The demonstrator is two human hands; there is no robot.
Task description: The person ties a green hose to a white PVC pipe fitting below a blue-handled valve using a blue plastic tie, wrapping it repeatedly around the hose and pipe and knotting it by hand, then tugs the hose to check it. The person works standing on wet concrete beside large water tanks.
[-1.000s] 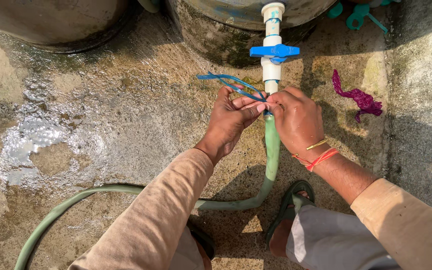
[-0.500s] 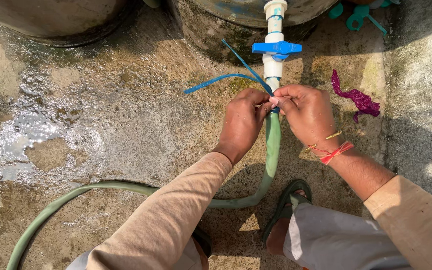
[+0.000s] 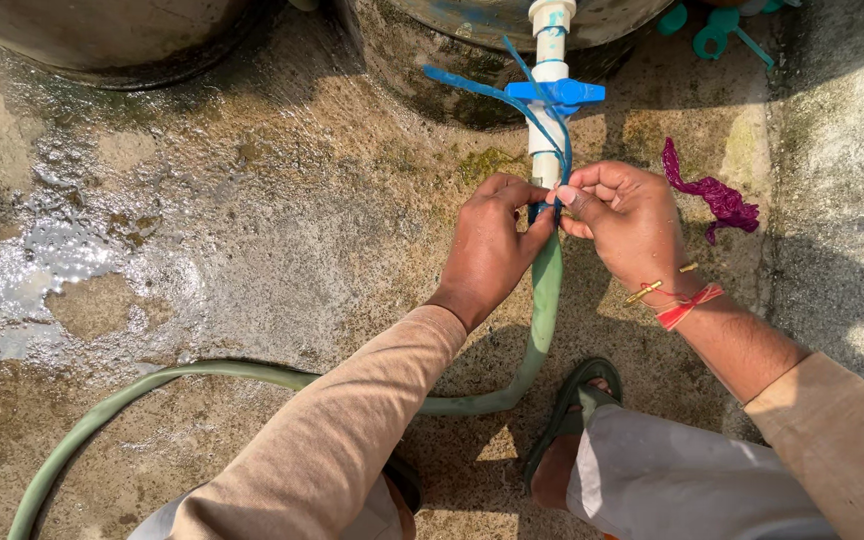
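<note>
Both hands are working right at the joint where the green hose is meeting the white pipe. From the head camera, the left hand is closing its fingers around the top end of the hose, gripping it just below the pipe. The right hand is pinching a thin blue strip between thumb and fingertips, and the strip is looping up past the blue valve handle, its loose end sticking out to the left. The hose is curving down from the hands, past a green sandal, then sweeping away across the wet concrete floor to the lower left. A purple rag is lying just beside the right hand, near the wall.
</note>
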